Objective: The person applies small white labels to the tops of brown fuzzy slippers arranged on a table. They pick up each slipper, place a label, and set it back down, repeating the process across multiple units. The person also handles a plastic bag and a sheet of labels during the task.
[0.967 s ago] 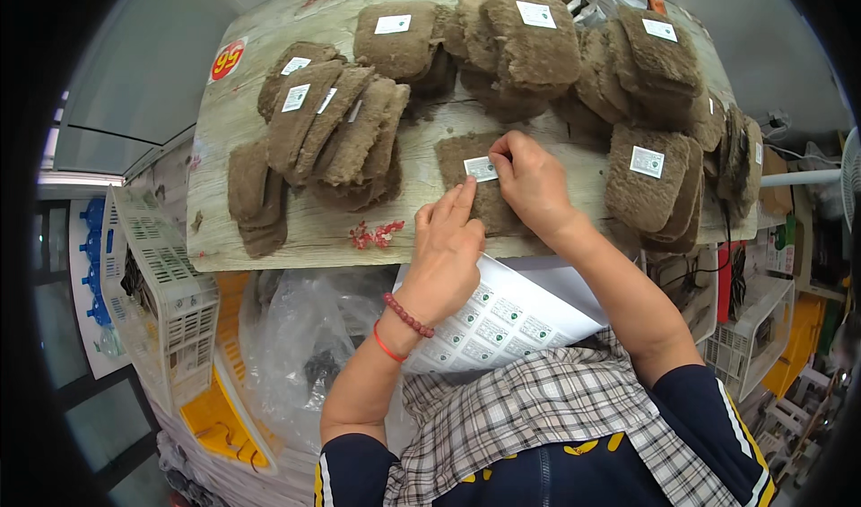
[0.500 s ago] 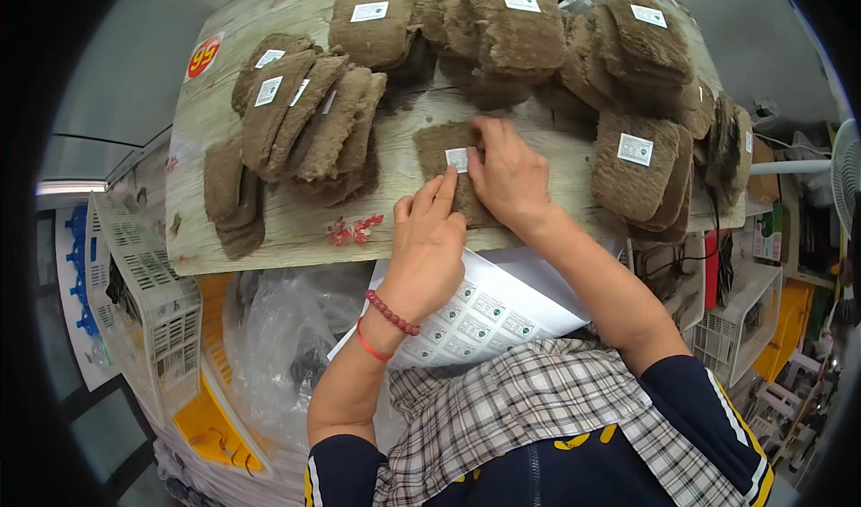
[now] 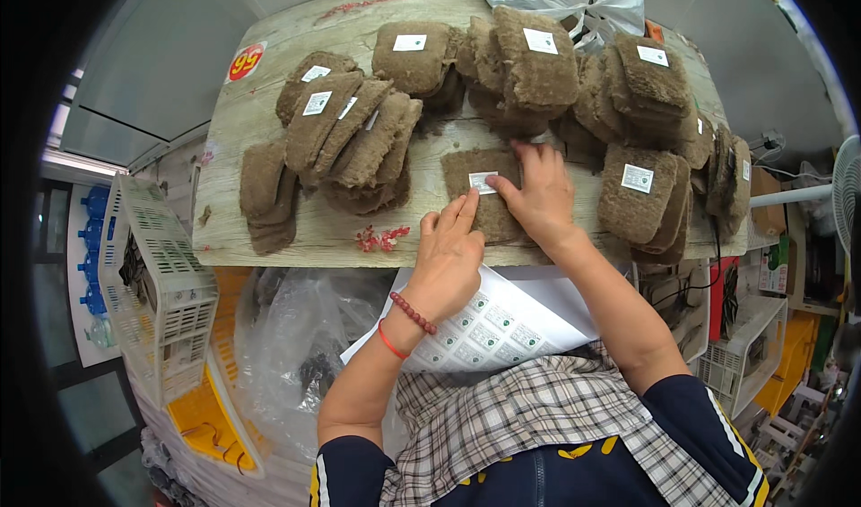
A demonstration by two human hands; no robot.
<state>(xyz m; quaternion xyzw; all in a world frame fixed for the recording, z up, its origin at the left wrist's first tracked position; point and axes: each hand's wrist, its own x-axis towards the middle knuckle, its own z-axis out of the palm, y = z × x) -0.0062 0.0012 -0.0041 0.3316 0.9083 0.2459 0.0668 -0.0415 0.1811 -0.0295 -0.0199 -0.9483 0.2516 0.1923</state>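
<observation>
Left hand: fingers extended to sticker
Right hand: spread on pad
Stickered: piles, 10–3 o'clock
Bare-topped, I see: pile, 9 o'clock

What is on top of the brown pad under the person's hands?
A small white label lies on the brown pad. The left hand is at its lower edge, the right hand at its right end. What lies beneath the hands cannot be seen.
</observation>
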